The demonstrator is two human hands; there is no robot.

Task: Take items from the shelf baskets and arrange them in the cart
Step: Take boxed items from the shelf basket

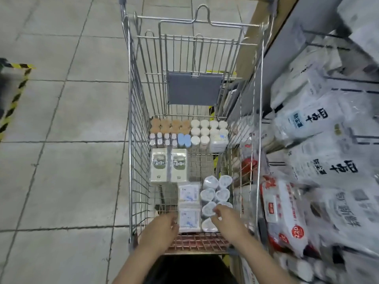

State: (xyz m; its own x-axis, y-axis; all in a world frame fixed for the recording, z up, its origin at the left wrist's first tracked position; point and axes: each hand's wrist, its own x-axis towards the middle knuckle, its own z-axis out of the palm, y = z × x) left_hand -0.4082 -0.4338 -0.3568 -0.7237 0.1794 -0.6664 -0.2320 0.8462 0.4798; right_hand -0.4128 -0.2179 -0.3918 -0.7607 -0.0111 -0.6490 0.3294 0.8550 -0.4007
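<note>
Both hands are down in the cart [134, 140]. The left hand [162, 227] touches the side of a flat square pack [189, 220], fingers bent against it. The right hand [226, 217] pinches a small round tub [208, 209] in a group of tubs beside the pack.

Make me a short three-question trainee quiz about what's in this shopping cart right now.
1. True or false: the cart stands left of the shelf.
2. Which hand touches the round white tubs: A left, B right?
3. What lies between the two hands?

Key: 1 true. 2 B, the right hand. 3 A flat white packet, with the left hand at its left edge.
</note>
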